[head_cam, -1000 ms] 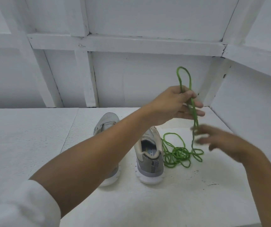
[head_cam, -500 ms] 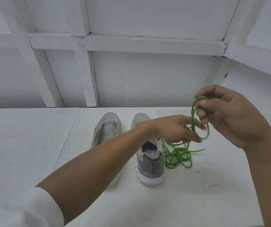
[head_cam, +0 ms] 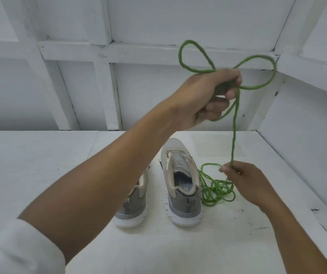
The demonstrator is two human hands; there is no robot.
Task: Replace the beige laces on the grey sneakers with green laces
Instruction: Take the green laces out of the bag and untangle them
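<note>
Head view. The green lace [head_cam: 234,135] is one long, thin cord. It looks light, soft and floppy with no stiffness, so it probably tangles and slides easily. Best held by pinching a single strand or bunching its loops in a fist; for threading, take it near a free end, though no end can be made out here.

The left hand [head_cam: 210,93] is raised above the shoes, fingers curled round a bunch of gathered lace. Two loops stick out above the fist and one hangs below it.

The right hand [head_cam: 243,178] is low, near the table. Thumb and fingertips pinch the strand, which runs fairly straight up to the left hand.

The rest of the lace lies in a loose tangled pile [head_cam: 216,192] on the white table [head_cam: 40,165], just beside the right one of the grey sneakers [head_cam: 182,186]. The other shoe is partly hidden by the left forearm.

No green lace in the eyelets yet. Can't tell whether any beige lace is left.
</note>
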